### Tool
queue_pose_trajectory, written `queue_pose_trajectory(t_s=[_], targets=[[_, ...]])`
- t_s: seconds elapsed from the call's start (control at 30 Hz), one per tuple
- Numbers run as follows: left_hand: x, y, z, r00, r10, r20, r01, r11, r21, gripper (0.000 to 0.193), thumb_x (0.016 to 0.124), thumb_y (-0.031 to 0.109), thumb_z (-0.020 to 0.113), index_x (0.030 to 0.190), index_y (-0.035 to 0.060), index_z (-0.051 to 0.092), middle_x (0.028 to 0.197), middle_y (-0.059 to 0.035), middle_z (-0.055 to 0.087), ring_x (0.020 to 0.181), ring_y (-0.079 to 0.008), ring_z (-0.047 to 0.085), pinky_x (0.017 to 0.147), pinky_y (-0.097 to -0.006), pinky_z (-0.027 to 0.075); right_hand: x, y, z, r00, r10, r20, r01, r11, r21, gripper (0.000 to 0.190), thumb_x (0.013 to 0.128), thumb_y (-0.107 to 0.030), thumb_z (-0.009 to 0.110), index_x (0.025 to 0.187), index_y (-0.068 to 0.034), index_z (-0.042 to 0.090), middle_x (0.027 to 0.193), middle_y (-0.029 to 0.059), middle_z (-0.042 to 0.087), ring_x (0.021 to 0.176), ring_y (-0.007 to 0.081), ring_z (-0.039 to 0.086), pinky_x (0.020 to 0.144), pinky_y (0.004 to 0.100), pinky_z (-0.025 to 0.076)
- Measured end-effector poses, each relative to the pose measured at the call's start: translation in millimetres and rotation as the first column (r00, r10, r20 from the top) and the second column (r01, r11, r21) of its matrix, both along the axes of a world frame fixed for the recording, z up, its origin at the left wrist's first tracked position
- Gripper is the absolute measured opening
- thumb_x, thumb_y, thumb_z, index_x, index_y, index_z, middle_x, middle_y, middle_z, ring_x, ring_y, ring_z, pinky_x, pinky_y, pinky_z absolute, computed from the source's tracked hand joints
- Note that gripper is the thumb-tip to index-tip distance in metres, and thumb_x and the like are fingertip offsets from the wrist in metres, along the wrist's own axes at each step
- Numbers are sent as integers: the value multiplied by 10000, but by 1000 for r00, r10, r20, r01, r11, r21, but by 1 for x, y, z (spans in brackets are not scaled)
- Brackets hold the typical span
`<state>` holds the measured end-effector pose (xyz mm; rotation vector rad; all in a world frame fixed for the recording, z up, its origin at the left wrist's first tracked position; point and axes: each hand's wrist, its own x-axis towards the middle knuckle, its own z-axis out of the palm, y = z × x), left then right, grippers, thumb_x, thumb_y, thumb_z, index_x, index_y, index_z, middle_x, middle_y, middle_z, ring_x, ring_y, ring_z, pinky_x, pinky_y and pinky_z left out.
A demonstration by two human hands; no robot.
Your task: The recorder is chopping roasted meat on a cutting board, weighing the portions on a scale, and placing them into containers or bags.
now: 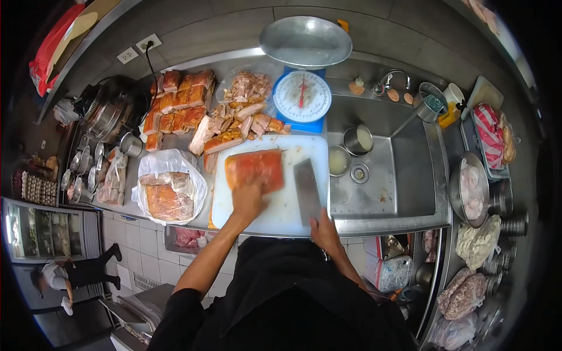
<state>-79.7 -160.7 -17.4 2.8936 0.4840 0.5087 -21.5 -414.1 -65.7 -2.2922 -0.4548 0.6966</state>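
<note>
On a white cutting board lies a slab of reddish-brown cooked pork. My left hand rests on its near edge, slightly blurred, and its exact finger positions are hard to see. My right hand grips a cleaver at the board's right side, the blade flat over the board and apart from the meat. Beyond the board are cut pork strips, and rows of pork blocks stand farther left. A bag of chopped meat lies behind the strips.
A blue dial scale with a metal pan stands behind the board. At the right is a steel sink holding small pots. Left of the board sits a plastic bag of pork. A person is at the far lower left.
</note>
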Motion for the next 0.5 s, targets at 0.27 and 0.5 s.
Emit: queue_pose_trajectory(t_s=[0.27, 0.5], targets=[[35, 66, -10, 990, -139, 4, 134, 944, -301, 334, 829, 287, 740, 1087, 83, 678, 1103, -136, 633, 1059, -318, 590, 905, -441, 473, 5, 32, 25, 1000, 10, 25, -7, 993, -119, 382, 968, -179, 512, 1226, 66, 372, 829, 357, 621, 809, 530, 614, 687, 563, 490], [58, 68, -56, 989, -146, -15, 141, 972, -188, 400, 944, 456, 546, 1179, 149, 647, 1123, -113, 640, 1087, -298, 560, 989, -465, 368, 4, 56, 41, 997, 14, 82, -5, 994, -110, 357, 939, -96, 514, 1205, 77, 349, 722, 327, 601, 716, 527, 598, 617, 581, 454]])
